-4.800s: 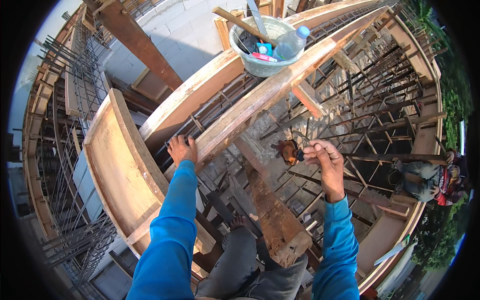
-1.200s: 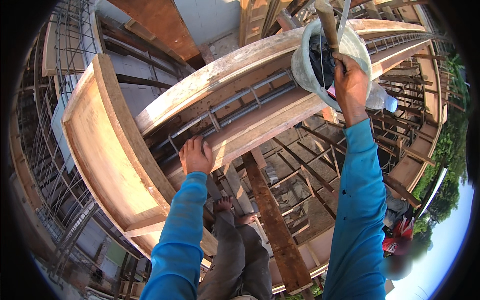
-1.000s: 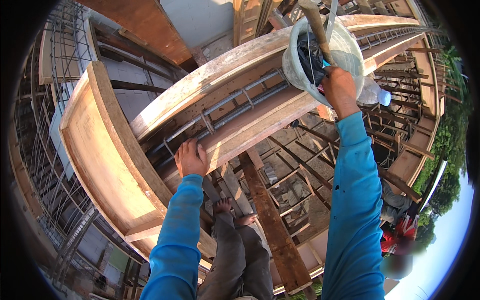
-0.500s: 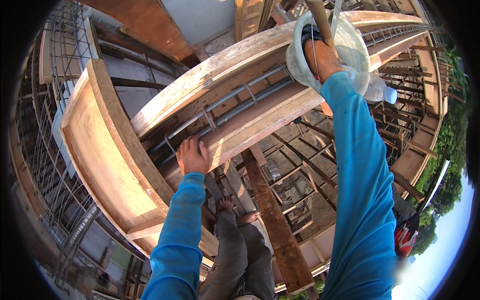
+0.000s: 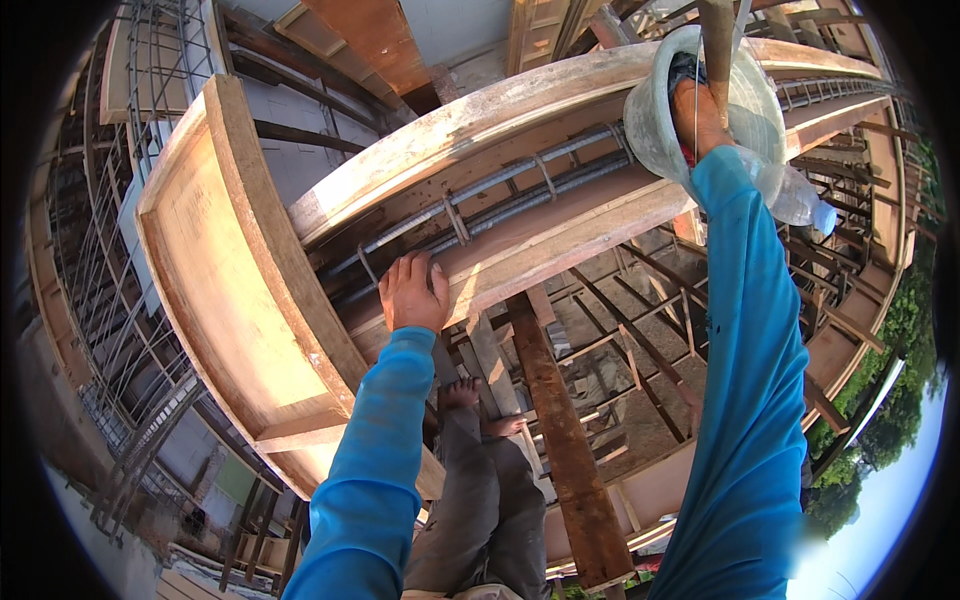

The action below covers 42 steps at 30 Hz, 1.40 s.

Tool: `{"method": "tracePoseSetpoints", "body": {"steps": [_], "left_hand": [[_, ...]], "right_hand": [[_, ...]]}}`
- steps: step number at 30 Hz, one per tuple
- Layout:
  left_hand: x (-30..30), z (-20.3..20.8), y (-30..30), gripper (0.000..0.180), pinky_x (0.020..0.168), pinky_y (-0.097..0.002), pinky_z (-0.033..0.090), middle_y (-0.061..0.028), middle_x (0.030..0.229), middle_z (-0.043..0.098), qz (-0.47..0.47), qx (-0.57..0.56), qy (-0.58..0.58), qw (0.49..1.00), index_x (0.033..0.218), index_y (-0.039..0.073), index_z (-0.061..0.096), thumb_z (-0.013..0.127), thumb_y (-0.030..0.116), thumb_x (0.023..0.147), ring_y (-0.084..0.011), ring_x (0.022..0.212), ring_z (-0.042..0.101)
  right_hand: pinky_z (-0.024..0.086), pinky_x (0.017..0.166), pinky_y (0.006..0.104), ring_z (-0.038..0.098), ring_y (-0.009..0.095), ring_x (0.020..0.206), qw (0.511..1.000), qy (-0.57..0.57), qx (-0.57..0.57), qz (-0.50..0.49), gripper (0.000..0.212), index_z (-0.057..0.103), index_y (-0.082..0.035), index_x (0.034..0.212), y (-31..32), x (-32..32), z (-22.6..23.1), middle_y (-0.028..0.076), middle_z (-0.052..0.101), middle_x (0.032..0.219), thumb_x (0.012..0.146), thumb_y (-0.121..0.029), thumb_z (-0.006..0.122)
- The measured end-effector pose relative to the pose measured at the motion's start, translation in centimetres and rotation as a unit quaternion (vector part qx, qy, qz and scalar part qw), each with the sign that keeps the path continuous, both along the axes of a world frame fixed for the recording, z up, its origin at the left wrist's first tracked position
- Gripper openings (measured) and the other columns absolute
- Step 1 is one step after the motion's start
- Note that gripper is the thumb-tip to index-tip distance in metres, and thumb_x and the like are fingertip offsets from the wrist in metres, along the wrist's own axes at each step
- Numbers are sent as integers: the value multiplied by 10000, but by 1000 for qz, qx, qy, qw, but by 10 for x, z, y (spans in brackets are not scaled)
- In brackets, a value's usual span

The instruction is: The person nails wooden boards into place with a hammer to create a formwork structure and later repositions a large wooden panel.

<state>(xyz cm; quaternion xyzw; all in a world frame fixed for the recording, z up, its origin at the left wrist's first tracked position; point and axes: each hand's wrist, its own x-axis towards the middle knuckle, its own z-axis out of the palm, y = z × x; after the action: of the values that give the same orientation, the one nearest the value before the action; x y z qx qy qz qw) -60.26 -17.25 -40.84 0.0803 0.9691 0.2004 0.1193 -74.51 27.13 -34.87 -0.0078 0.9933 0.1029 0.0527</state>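
My left hand [image 5: 414,291] lies over the near board [image 5: 560,232] of a long curved wooden formwork beam, its fingers resting on the edge and the thumb apart. At the upper right, my right hand [image 5: 699,118] reaches into a pale translucent bucket [image 5: 648,120], where its fingertips are hidden next to something dark. A thin wire handle [image 5: 698,70] crosses in front of that hand. Close against the bucket's right side is a clear plastic bottle [image 5: 797,198] with a blue cap. Ribbed steel bars with stirrups [image 5: 450,212] run inside the formwork trough.
A wooden pole [image 5: 716,50] rises by the bucket. On the left stands a curved plywood panel [image 5: 225,270]. My bare feet [image 5: 503,426] are on narrow planks, beside a rusty brown beam [image 5: 570,450]. Props and struts [image 5: 640,340] show far below. Rebar cages [image 5: 130,290] stand at far left.
The whole scene has shifted to the right in the picture as my view turned. My left hand stays on the board, and my right hand stays in the bucket.
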Motion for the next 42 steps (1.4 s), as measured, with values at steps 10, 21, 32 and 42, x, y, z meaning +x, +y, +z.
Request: {"method": "tracePoseSetpoints", "body": {"steps": [10, 21, 32, 42], "left_hand": [[0, -4, 3, 281, 949, -458, 384, -105, 1138, 601, -18, 12, 34, 999, 1078, 71, 604, 515, 245, 876, -328, 1092, 534], [0, -8, 5, 325, 991, -472, 361, -129, 1183, 591, -19, 15, 13, 1000, 1105, 62, 602, 505, 275, 880, -342, 1143, 510], [2, -6, 1, 322, 987, -470, 365, -114, 1178, 593, -21, 2, 19, 1000, 1120, 79, 597, 500, 275, 883, -337, 1135, 515], [1, -5, 2, 307, 971, -464, 376, -95, 1157, 599, -14, -7, 18, 1000, 1103, 86, 598, 496, 279, 887, -330, 1108, 529]], "right_hand": [[478, 897, 453, 599, 397, 1034, 979, -167, -20, -114, 300, 609, 40, 1007, 23, -16, 5, 260, 628, 1040, 833, -200, 561], [500, 882, 445, 613, 399, 1021, 990, -84, -75, -88, 296, 647, 34, 1026, 78, -9, -55, 282, 624, 1066, 872, -164, 490], [482, 870, 432, 624, 359, 979, 995, -75, 0, -64, 261, 661, -3, 988, 40, -10, -31, 223, 652, 1022, 854, -155, 497], [511, 795, 453, 640, 390, 910, 981, 17, -52, -185, 257, 680, -7, 893, 2, 9, 18, 218, 671, 948, 816, -216, 551]]}}
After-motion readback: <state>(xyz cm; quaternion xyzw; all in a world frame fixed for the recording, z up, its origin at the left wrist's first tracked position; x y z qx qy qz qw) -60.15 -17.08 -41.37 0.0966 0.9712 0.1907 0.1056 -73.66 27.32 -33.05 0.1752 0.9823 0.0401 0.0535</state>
